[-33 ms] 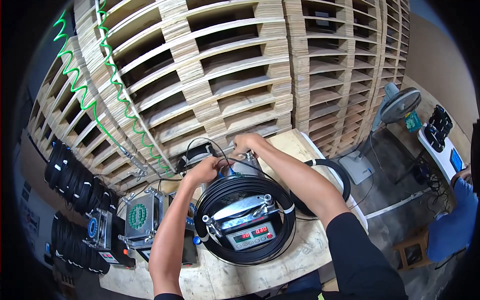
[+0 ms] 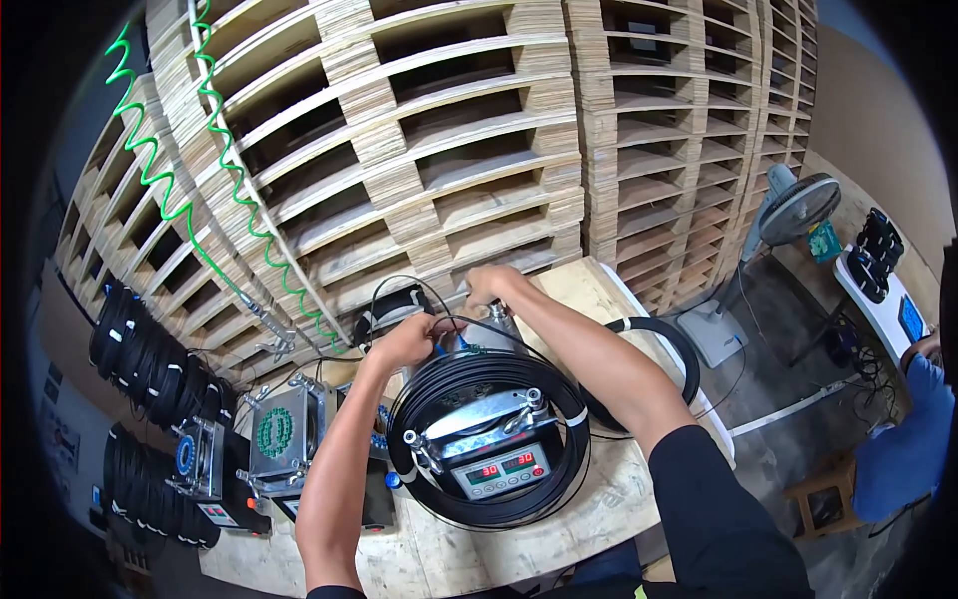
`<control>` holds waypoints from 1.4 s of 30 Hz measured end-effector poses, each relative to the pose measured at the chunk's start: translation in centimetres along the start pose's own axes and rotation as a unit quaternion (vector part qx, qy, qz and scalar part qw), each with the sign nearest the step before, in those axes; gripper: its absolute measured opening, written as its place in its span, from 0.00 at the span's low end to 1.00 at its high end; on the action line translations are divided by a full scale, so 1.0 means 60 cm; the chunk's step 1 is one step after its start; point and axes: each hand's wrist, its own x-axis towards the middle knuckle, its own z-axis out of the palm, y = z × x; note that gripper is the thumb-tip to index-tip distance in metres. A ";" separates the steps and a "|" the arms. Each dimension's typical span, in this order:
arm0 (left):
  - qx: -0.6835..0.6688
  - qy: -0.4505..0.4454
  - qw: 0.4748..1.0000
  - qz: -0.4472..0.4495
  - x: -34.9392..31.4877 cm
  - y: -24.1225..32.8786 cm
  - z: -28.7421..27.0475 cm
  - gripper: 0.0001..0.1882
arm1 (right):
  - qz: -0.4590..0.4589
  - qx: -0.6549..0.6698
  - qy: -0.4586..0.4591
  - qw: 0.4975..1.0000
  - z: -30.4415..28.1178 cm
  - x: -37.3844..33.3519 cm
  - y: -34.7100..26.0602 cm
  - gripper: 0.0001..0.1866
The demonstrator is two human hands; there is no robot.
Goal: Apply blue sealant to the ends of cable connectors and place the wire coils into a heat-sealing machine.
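Observation:
A coil of black cable (image 2: 571,454) lies around a small machine with a silver metal top and a front panel (image 2: 501,474) with red digits and a row of buttons. My left hand (image 2: 404,341) is closed on thin black cable at the coil's far left side, beside small blue connector ends (image 2: 461,342). Farther back, my right hand (image 2: 492,286) reaches over the machine with curled fingers, next to a silver cylindrical part (image 2: 500,314). Whatever those fingers grip is hidden. Both forearms stretch along either side of the coil.
Two similar machines (image 2: 284,429) (image 2: 195,459) stand at left, near hanging black cable coils (image 2: 150,349). Another cable loop (image 2: 684,349) lies right. Stacked pallets (image 2: 449,150) rise behind the wooden table (image 2: 599,499). A fan (image 2: 798,210) and a person in blue (image 2: 903,429) are farther right.
The right-hand red readout on the machine's panel shows a different figure. Both hands have stayed almost in place.

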 end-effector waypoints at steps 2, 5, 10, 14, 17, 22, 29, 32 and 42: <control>0.006 -0.006 1.000 -0.018 0.004 0.001 0.002 0.37 | -0.003 -0.012 0.062 0.998 0.003 0.006 0.013 0.21; -0.003 -0.012 1.000 -0.012 0.001 0.020 0.002 0.35 | 0.065 0.271 0.036 0.960 0.007 -0.001 0.060 0.10; 0.001 -0.019 0.999 -0.041 -0.003 -0.003 -0.008 0.34 | 0.033 0.573 0.121 0.810 0.035 -0.060 0.117 0.15; 0.016 -0.030 0.999 -0.026 0.010 -0.007 -0.015 0.33 | -0.091 0.636 0.077 0.763 0.043 -0.109 0.138 0.17; 0.016 -0.028 0.999 -0.011 0.012 0.013 -0.012 0.32 | -0.173 0.653 0.070 0.734 0.065 -0.095 0.144 0.16; 0.047 -0.032 0.998 -0.025 0.018 0.008 -0.009 0.31 | -0.053 0.549 0.092 0.829 0.077 -0.072 0.140 0.20; -0.037 -0.030 0.999 -0.007 0.011 -0.032 -0.002 0.34 | -0.171 0.619 0.098 0.761 0.075 -0.101 0.138 0.21; -0.062 -0.034 0.997 -0.013 0.014 -0.032 0.002 0.34 | -0.209 0.625 0.084 0.747 0.094 -0.087 0.145 0.17; -0.073 -0.035 0.996 -0.047 -0.003 -0.009 -0.012 0.36 | -0.136 0.647 0.091 0.745 0.078 -0.115 0.114 0.21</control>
